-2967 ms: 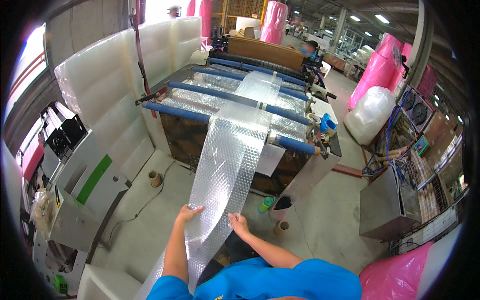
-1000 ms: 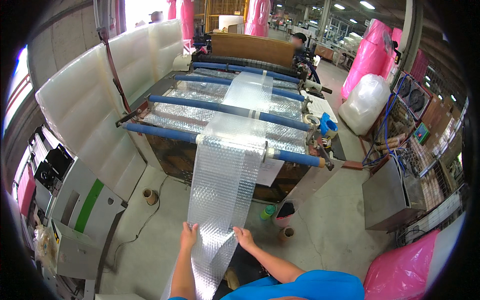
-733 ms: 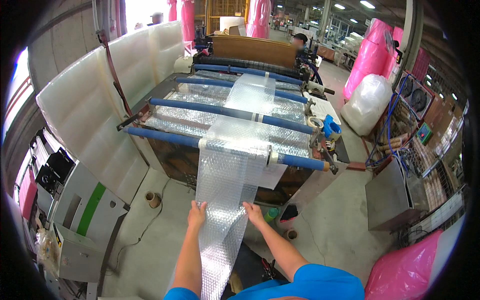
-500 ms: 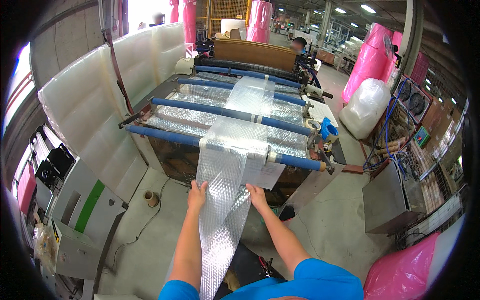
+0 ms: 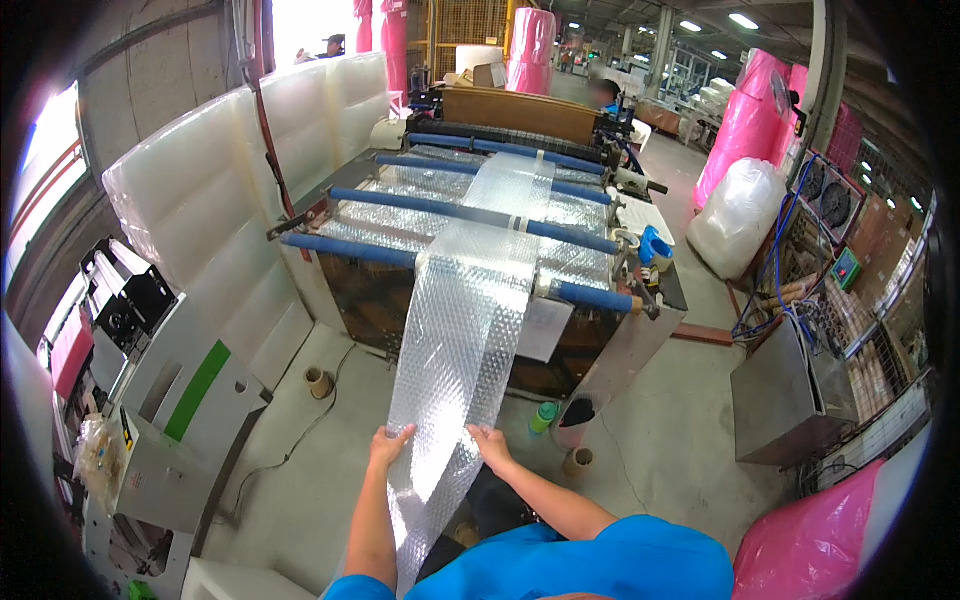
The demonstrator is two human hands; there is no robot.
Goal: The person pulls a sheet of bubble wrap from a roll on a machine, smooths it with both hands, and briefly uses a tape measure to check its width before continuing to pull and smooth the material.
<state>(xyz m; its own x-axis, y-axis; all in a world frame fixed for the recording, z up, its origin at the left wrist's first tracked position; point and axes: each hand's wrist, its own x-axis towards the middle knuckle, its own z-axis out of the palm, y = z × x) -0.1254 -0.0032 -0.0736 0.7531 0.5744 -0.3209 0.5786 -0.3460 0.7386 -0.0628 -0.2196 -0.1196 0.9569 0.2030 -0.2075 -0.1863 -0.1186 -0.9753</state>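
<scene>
Bubble-wrap strip (image 5: pixel 455 350) just drawn back, longer span to blue front roller (image 5: pixel 350 250).
L hand (image 5: pixel 386 446) & R hand (image 5: pixel 489 449) apart, each pinching one edge; both farther from roller than a sec ago, so more strip hangs fwd of them. Cardboard core (image 5: pixel 321 388) fwd-L of hands; green bottle (image 5: pixel 543 418) fwd-R, beside strip, not blocking.

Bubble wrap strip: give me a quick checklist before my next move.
1. Left hand gripping the bubble wrap strip's left edge: ok.
2. Right hand gripping its right edge: ok.
3. Strip running over the front blue roller: ok.
4. Green bottle clear of the strip: ok, apart from it.
5. Strip flat between hands: cannot tell, glare.
6. Strip's lower end: cannot tell, out of sight.
</scene>
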